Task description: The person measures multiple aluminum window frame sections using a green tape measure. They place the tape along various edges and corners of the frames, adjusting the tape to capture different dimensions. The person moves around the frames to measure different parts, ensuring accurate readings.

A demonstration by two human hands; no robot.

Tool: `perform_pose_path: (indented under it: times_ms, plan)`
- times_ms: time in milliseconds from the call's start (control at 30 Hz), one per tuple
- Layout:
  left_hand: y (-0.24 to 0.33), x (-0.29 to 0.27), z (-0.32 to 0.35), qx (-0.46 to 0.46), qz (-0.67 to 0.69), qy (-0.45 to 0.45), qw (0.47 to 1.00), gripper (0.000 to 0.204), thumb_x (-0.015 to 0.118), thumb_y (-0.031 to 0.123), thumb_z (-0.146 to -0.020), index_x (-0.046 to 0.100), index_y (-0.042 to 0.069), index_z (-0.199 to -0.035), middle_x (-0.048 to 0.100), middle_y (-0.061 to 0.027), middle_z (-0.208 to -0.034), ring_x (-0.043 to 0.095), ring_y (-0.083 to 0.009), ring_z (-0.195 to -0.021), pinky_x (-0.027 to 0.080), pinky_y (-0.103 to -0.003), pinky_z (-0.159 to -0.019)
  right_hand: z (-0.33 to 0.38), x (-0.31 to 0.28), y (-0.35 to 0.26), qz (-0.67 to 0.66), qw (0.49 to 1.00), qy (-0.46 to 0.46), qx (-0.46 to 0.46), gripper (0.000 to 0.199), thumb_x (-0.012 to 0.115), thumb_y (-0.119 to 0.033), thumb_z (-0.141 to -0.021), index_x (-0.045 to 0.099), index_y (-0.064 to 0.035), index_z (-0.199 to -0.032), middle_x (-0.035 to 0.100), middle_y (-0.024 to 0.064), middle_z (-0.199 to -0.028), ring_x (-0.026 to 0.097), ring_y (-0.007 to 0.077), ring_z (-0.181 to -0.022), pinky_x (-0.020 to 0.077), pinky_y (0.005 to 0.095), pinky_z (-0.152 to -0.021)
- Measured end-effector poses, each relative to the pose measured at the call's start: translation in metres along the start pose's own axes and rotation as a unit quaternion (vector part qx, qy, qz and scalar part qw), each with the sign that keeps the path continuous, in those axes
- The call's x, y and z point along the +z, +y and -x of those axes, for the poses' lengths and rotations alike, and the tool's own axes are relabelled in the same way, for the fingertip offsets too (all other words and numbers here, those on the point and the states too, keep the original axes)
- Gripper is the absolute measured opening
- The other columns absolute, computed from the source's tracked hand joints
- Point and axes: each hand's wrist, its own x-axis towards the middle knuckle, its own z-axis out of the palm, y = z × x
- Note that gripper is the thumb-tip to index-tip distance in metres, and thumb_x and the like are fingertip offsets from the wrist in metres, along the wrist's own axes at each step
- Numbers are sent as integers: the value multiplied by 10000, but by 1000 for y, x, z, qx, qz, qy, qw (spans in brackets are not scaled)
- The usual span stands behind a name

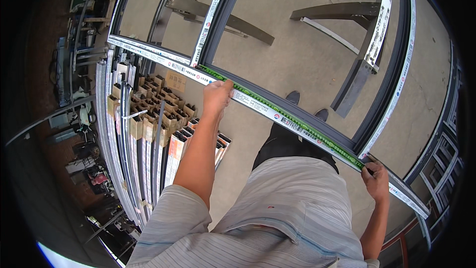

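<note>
A person bends over a large dark grey aluminium window frame (277, 101) w/ white protective film, resting on dark metal trestles (347, 15) above a concrete floor (307, 54). A long green notched strip (292, 119) lies along the frame's near rail, running from 11 o'clock to 4 o'clock. The left hand (217, 97) presses down on the strip's upper end, fingers curled over it; the right hand (376, 176) pinches its lower end at approx. 4 o'clock. Bundled aluminium profile lengths (148, 134) are stacked at 9 o'clock.
</note>
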Motion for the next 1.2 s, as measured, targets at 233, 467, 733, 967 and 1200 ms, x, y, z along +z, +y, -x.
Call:
perform_pose_path:
  times_ms: [233,467,733,967,1200]
  plan:
    - [10,-2,-8,-12,-43,13,999,185,725,135,-934,650,96,-769,597,2,-636,446,-79,-495,299,-272,-464,0,7,1,22,999,39,-14,172,750,-156,-918,789,-5,-992,719,202,-1006,682,411,-973,541,488,-869]
    - [-12,-15,-33,24,-73,-10,997,218,746,207,-943,667,114,-762,558,36,-616,413,-59,-464,268,-263,-426,-4,13,14,56,997,49,-36,184,730,-232,-947,800,-70,-999,748,157,-1072,682,407,-1065,554,513,-938]
    - [-14,-34,-48,35,-106,-20,994,265,753,280,-1006,675,136,-797,572,63,-626,433,-50,-483,292,-237,-448,4,19,-4,30,995,90,29,160,746,-227,-970,777,-84,-1034,742,112,-1073,687,356,-1093,566,488,-899]
    - [-9,-40,-53,24,-118,-17,993,269,717,285,-1058,671,117,-852,575,56,-646,444,-57,-502,292,-246,-454,2,23,-9,23,990,132,47,194,770,-248,-965,765,-106,-1097,742,99,-997,689,344,-1071,576,492,-856]
    - [4,-32,-44,-1,-120,3,993,233,713,223,-1071,655,97,-884,563,48,-651,451,-59,-515,303,-247,-457,0,29,-12,28,984,161,72,212,814,-267,-932,785,-143,-1101,747,71,-995,697,316,-1052,579,476,-828]
